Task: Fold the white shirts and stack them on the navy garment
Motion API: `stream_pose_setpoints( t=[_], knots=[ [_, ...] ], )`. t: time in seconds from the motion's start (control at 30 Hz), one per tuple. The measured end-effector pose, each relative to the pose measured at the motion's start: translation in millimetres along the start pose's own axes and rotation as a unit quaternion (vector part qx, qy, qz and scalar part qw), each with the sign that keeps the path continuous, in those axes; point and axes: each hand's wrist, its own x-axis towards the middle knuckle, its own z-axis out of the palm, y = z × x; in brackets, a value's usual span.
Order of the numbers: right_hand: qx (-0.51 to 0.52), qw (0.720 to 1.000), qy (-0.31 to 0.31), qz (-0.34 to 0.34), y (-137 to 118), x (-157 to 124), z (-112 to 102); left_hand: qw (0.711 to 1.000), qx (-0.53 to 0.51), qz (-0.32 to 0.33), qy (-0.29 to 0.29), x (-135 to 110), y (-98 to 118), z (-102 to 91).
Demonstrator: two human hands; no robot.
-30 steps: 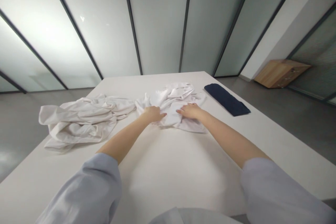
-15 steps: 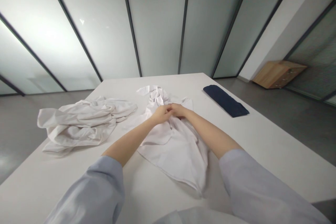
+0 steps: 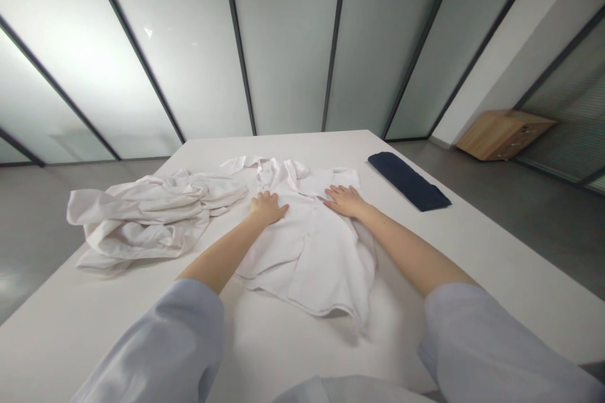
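From where I stand, the biggest thing is the wall of frosted glass panels in dark frames [image 3: 288, 44] rising behind the long, white, smooth-topped table [image 3: 472, 264]. Off to the right, a box-shaped, wood-coloured cabinet [image 3: 503, 134] stands on the grey floor.

On the table's left side lies a crumpled heap of off-white cloth [image 3: 142, 220], full of loose folds. Just to its right, a white fabric shirt [image 3: 326, 252] is spread across the middle, its hem towards the person and its far end rumpled; I can't tell whether the two touch. Further right, apart from the shirt, lies a flat, oblong, folded navy cloth [image 3: 409, 181].

Smallest are the person's bare hands, both palm down with fingers spread, gripping nothing: the left hand [image 3: 267, 208] rests on the shirt's left side, the right hand [image 3: 346, 201] on its right.
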Motion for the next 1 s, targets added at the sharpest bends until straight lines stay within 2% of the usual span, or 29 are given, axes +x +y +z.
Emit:
stream_pose_setpoints(
  t=[0.1, 0.17, 0.23, 0.37, 0.43, 0.5, 0.53, 0.6, 0.67, 0.7, 0.83, 0.87, 0.93, 1.0],
  knots=[
    [-0.017, 0.998, 0.028, 0.053, 27.1, 7.8, -4.4, 0.998, 0.005, 0.054, -0.020, -6.2, 8.8, -13.2],
    [-0.033, 0.995, 0.044, 0.085, 33.5, 10.9, -9.8, 0.995, -0.006, 0.085, -0.058, -5.8, 13.7, -19.3],
    [-0.048, 0.992, 0.066, 0.091, 30.5, 12.3, -14.8, 0.992, -0.018, 0.099, -0.074, -2.0, 17.9, -21.5],
    [-0.044, 0.989, 0.122, 0.067, 11.7, 16.0, -21.6, 0.990, -0.035, 0.135, -0.009, 8.6, 20.4, -12.1],
    [0.003, 0.984, 0.153, 0.090, 6.3, 21.7, -25.7, 0.987, -0.043, 0.153, -0.002, 12.4, 18.4, -5.6],
    [0.087, 0.966, 0.192, 0.148, 7.5, 30.6, -32.0, 0.987, -0.049, 0.153, -0.016, 14.6, 15.7, -3.4],
    [0.140, 0.948, 0.217, 0.183, 10.2, 35.7, -36.0, 0.988, -0.051, 0.145, -0.022, 15.3, 14.7, -4.7],
    [0.259, 0.893, 0.280, 0.241, 17.2, 45.9, -44.7, 0.991, -0.054, 0.116, -0.025, 16.1, 14.0, -11.0],
    [0.364, 0.828, 0.336, 0.263, 21.5, 54.1, -52.3, 0.995, -0.052, 0.081, -0.022, 16.5, 15.1, -19.0],
    [0.401, 0.804, 0.353, 0.261, 21.3, 57.0, -55.2, 0.997, -0.048, 0.064, -0.018, 16.7, 16.1, -22.2],
    [0.495, 0.761, 0.367, 0.200, 7.8, 63.0, -62.0, 0.999, -0.034, 0.033, -0.005, 19.2, 18.2, -24.3],
    [0.529, 0.744, 0.363, 0.188, 4.9, 64.1, -63.1, 0.999, -0.033, 0.028, -0.007, 20.6, 17.1, -22.5],
    [0.596, 0.696, 0.353, 0.190, 6.2, 66.6, -64.8, 0.999, -0.031, 0.019, -0.020, 24.1, 12.2, -18.0],
    [0.643, 0.634, 0.359, 0.237, 20.2, 67.4, -64.6, 0.999, -0.028, 0.007, -0.028, 27.9, 4.3, -14.2]
  ],
)
